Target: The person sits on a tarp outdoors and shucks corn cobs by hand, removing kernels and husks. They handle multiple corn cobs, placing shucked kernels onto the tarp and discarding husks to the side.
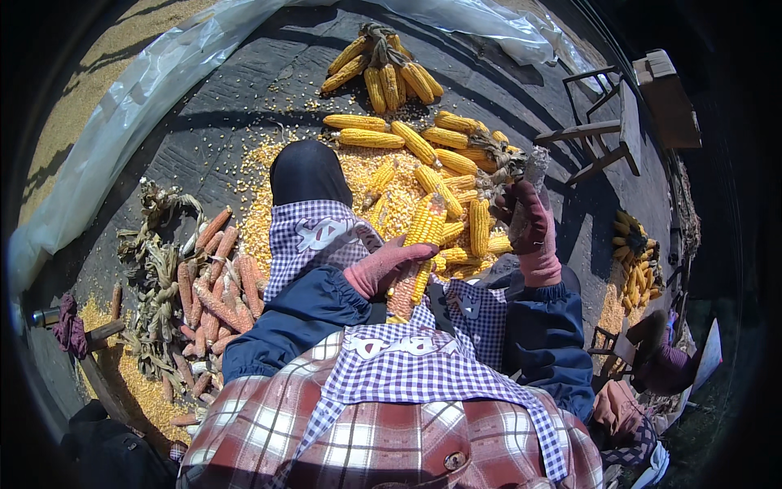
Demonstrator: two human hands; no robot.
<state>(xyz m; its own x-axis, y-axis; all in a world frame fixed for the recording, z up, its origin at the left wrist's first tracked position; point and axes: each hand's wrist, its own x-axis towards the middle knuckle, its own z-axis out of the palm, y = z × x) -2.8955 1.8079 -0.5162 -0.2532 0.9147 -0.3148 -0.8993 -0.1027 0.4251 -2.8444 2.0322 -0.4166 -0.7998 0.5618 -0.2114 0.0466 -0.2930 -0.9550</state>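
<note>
Both my hands wear pinkish work gloves. My left hand (394, 260) is closed round a partly shelled ear of corn (426, 221); its lower end shows bare reddish cob, its upper part yellow kernels. My right hand (530, 223), raised to the right, grips a pale, rough, stick-like piece (537, 165), perhaps a bare cob; its exact kind I cannot tell. Whole yellow corn ears (455, 162) lie in a heap beyond and between my hands, some tied by dry husks. Loose kernels (360, 168) spread around and under them.
Stripped reddish cobs (217, 293) and braided dry husks (156, 269) lie at left. A tied corn bundle (388, 73) lies at the top. A wooden stool (629, 128) lies tipped at right, near a cardboard box (666, 101). Clear plastic sheeting (134, 122) curves along the upper left. Another person (666, 363) sits lower right.
</note>
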